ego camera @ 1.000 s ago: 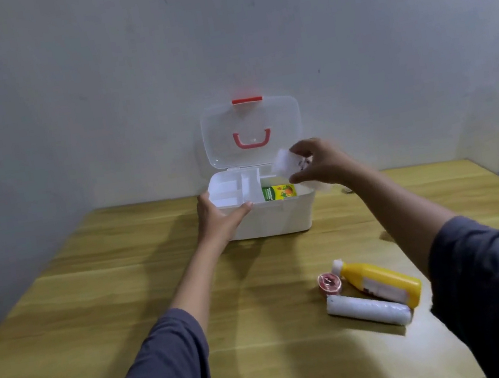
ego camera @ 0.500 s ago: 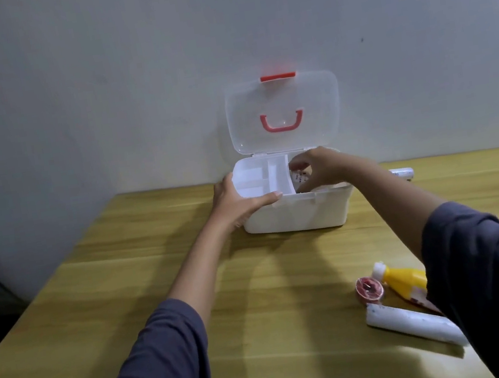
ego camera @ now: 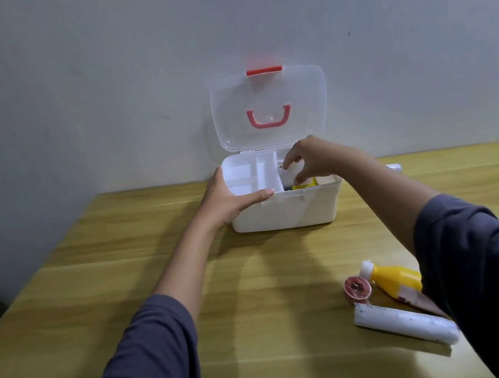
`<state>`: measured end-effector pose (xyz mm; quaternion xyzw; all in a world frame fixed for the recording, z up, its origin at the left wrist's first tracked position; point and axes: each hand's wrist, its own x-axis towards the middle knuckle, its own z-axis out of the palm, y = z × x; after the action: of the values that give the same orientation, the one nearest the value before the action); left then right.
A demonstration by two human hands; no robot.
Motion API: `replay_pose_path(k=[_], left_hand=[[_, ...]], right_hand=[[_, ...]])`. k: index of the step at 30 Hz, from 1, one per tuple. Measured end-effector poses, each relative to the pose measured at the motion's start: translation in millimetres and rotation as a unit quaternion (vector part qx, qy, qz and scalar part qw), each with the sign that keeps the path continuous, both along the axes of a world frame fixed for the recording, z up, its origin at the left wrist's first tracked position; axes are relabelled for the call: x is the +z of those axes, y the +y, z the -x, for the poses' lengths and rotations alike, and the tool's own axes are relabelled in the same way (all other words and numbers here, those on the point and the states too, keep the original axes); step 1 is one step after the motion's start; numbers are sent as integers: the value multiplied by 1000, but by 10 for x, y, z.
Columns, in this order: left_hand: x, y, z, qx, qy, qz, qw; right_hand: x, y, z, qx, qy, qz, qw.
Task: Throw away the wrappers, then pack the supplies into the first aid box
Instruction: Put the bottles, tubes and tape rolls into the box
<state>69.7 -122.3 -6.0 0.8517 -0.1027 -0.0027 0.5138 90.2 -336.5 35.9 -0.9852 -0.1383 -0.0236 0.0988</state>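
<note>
Between the pinching fingers [ego camera: 290,159] of the right hand [ego camera: 315,158], the white packet [ego camera: 283,171] is now lowered inside the first aid box [ego camera: 288,212]; the left hand [ego camera: 227,199] grips its corner.

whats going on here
A person is packing an open first aid box on a wooden table. The left hand grips the box's left corner, and the right hand reaches inside at a small white pack. A yellow bottle, tape roll and white roll lie unpacked on the table.
</note>
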Motion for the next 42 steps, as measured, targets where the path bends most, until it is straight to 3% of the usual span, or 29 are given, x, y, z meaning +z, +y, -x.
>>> replay_pose_path(k=[7, 16, 21, 29, 35, 37, 40, 42], left_hand=[[-20, -13, -8, 7, 6, -5, 1000], [-22, -45, -59, 21, 33, -48, 998], [-112, -18, -166, 27, 35, -48, 998], [-172, 27, -295, 30, 33, -63, 997], [-114, 7, -179, 37, 22, -46, 998], [-81, -3, -133, 34, 12, -41, 999], [-76, -24, -113, 41, 14, -37, 998], [-66, -18, -105, 38, 18, -34, 999]], right_hand=[[-55, 9, 61, -7, -25, -37, 999], [49, -475, 791, -94, -103, -220, 965], [-116, -1008, 1344, -166, -82, -206, 961], [-614, -1540, 1970, -304, -3, -76, 950], [-764, -1462, 1995, -296, -62, -60, 951], [-701, -1394, 1966, -288, -80, -139, 944], [-480, -1196, 1886, -225, -111, -334, 909], [-284, -1017, 1787, -183, -131, -385, 895]])
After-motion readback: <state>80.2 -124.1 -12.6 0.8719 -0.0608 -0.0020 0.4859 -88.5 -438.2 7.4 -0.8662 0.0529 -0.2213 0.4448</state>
